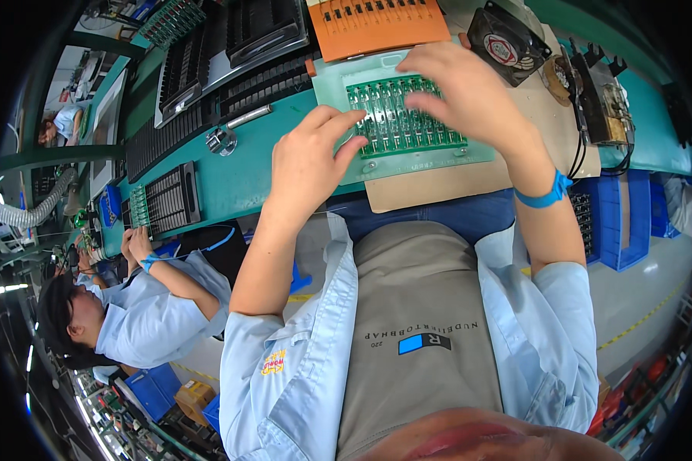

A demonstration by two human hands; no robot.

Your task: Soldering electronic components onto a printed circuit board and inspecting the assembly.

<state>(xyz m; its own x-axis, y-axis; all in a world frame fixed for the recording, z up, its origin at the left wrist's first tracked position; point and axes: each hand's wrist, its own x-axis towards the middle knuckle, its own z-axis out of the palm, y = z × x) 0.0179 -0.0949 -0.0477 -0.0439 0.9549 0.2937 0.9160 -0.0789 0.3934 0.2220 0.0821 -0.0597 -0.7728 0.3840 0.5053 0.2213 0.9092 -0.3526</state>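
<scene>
A green panel of narrow circuit boards (407, 140) sits in a pale green fixture plate (338, 91) on the bench before me. My left hand (309, 157) is at the panel's left edge, thumb and forefinger apart, the forefinger's tip close to the boards. Over the panel's upper right part reaches my right hand (463, 91), its fingers curved and spread, the thumb above the boards. I see nothing held in either hand. The right hand covers the panel's upper right corner. Whether the fingertips touch the boards I cannot tell. A blue band (544, 192) circles my right wrist.
Behind the fixture lies an orange tray (380, 27) with rows of small parts. A black fan (507, 42) stands at the right, near a metal device with cables (603, 104). Black racks (265, 84) and a metal-handled tool (227, 138) lie left. A co-worker (146, 307) sits further left.
</scene>
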